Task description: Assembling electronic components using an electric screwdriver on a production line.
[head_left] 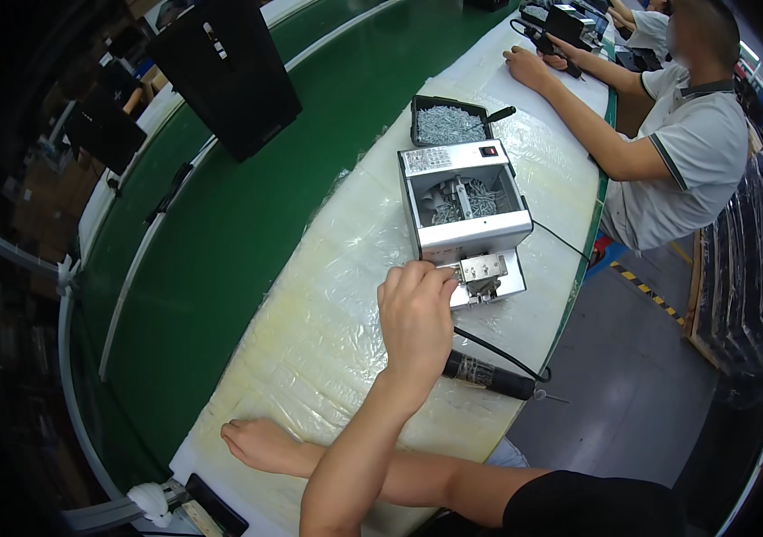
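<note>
A silver screw feeder [475, 231] with an open hopper of small screws [471, 200] stands on the plastic-covered white bench mat [328, 313]. Reaching up across my other arm, my left hand [415, 313] pinches at the feeder's metal front outlet [484, 268]. Its fingertips are closed there; whatever lies between them is too small to make out. My right hand [261, 445] rests curled on the mat at the lower left, with no object showing in it. A black electric screwdriver [489, 374] lies to the right of my left wrist, its thin bit pointing right.
Behind the feeder stands a black tray of screws [450, 123] with a dark-handled tool in it. Black cables run along the bench's right side. A green conveyor belt [211, 259] on the left carries a large black panel [225, 76]. A co-worker [690, 152] sits farther along.
</note>
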Tool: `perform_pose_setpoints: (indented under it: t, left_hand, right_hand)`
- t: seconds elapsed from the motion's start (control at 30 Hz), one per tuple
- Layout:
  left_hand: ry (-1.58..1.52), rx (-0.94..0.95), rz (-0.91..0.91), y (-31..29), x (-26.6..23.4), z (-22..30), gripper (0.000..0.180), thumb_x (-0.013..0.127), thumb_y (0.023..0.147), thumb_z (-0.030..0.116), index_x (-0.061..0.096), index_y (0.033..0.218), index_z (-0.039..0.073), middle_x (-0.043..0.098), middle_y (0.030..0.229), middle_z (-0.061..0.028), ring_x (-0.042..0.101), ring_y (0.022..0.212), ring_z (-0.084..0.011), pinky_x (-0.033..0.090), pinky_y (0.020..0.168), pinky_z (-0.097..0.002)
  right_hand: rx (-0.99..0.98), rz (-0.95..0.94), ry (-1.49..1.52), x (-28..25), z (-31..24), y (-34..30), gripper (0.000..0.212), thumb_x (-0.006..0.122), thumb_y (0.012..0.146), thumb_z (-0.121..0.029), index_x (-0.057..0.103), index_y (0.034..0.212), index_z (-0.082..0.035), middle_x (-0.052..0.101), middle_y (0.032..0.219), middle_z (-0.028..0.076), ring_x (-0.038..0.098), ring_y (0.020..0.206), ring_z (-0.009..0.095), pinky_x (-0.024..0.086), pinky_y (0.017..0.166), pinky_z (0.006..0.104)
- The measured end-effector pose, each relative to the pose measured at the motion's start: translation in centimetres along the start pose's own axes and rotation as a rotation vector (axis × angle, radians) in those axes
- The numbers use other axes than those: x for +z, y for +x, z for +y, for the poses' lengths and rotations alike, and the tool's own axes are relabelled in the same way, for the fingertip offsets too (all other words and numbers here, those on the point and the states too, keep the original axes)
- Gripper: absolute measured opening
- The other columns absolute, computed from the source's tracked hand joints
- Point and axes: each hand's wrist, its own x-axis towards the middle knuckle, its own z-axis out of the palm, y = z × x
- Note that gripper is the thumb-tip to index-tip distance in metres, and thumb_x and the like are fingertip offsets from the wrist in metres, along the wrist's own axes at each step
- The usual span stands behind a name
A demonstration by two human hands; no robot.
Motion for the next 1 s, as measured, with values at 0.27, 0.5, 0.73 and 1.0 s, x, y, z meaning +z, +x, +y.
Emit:
perform_pose_setpoints:
  t: [0.27, 0.5, 0.73, 1.0]
  left_hand:
    - [0.016, -0.025, 0.029, -0.1, 0.2, 0.7, 0.008, 0.069, 0.084, 0.005, 0.067, 0.091, 0.004, 0.062, 0.090, -0.0088, 0.058, 0.091, -0.0294, 0.041, 0.083, -0.0406]
    - [0.060, -0.034, 0.036, -0.2, 0.2, 1.1, 0.009, 0.067, 0.085, 0.005, 0.065, 0.093, 0.003, 0.061, 0.092, -0.0101, 0.057, 0.091, -0.0306, 0.041, 0.084, -0.0418]
    - [-0.096, -0.061, 0.019, -0.4, 0.4, 0.1, 0.009, 0.066, 0.086, 0.001, 0.063, 0.094, 0.000, 0.059, 0.092, -0.0144, 0.057, 0.092, -0.0340, 0.046, 0.080, -0.0423]
    - [-0.424, -0.426, 0.007, 0.1, -0.4, -0.4, 0.013, 0.065, 0.091, 0.006, 0.067, 0.099, -0.004, 0.062, 0.089, -0.0134, 0.059, 0.074, -0.0235, 0.049, 0.070, -0.0349]
  right_hand:
    - [-0.007, -0.005, -0.009, -0.1, 0.1, -0.1, 0.012, 0.054, 0.091, -0.010, 0.057, 0.087, 0.002, 0.061, 0.078, 0.018, 0.062, 0.069, 0.038, 0.051, 0.061, 0.0474]
    - [-0.017, -0.016, -0.011, -0.1, 0.2, -0.1, 0.012, 0.054, 0.091, -0.010, 0.056, 0.086, 0.002, 0.061, 0.078, 0.018, 0.062, 0.069, 0.039, 0.051, 0.062, 0.0478]
    - [-0.018, -0.028, 0.015, -0.6, -0.2, -0.1, 0.012, 0.054, 0.088, -0.008, 0.054, 0.085, 0.003, 0.061, 0.077, 0.021, 0.063, 0.072, 0.040, 0.051, 0.066, 0.0490]
    - [-0.022, -0.031, -0.004, -0.5, -0.3, -0.1, 0.011, 0.054, 0.088, -0.008, 0.054, 0.084, 0.003, 0.061, 0.076, 0.020, 0.063, 0.071, 0.040, 0.051, 0.064, 0.0488]
